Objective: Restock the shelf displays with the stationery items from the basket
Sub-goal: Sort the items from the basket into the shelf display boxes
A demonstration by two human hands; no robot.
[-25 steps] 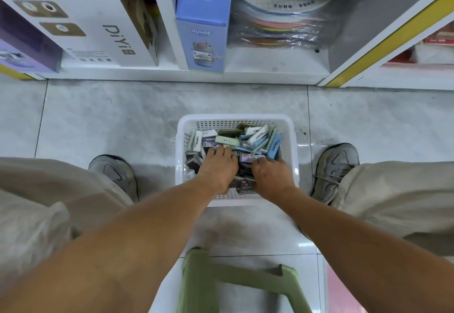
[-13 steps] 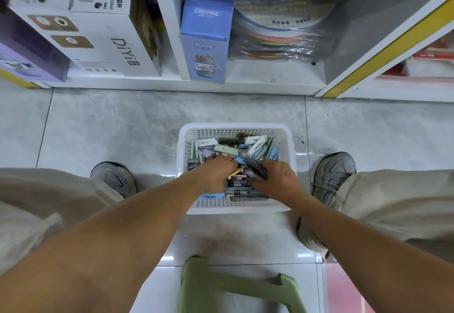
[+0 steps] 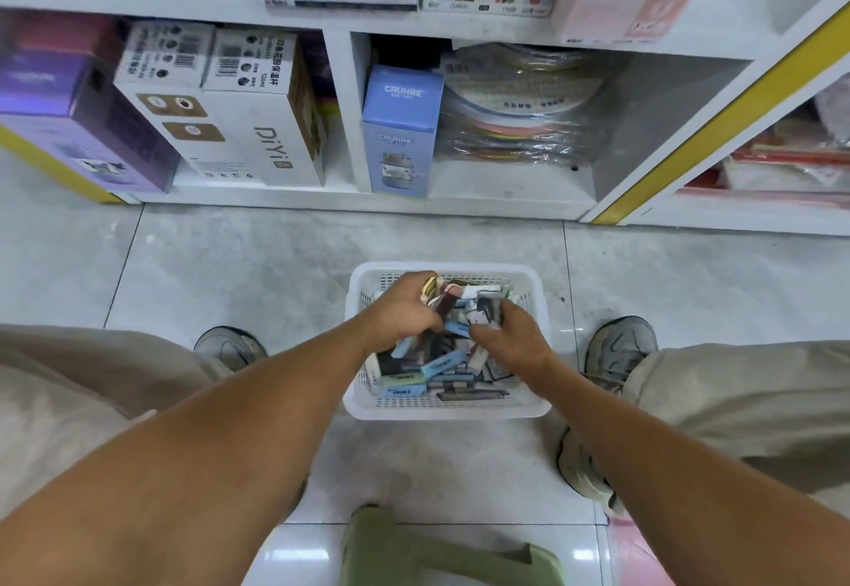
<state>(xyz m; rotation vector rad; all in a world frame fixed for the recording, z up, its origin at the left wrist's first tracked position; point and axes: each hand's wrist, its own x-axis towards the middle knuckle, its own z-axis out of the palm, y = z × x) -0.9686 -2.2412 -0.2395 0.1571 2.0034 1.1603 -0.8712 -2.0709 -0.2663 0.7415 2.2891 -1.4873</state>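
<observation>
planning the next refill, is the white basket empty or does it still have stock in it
Still stocked: the white basket holds a jumbled pile of small stationery packs across its floor, while the left hand and right hand each grip some.

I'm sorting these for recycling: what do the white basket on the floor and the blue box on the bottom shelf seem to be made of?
The white rectangular mesh basket looks like moulded plastic: its perforated lattice walls and smooth rounded rim have a slight sheen. The tall light-blue CRUHRE box appears to be printed cardboard with a matte finish, judging by its crisp folded edges and flat printed faces, though a thin coating can't be ruled out.
</observation>
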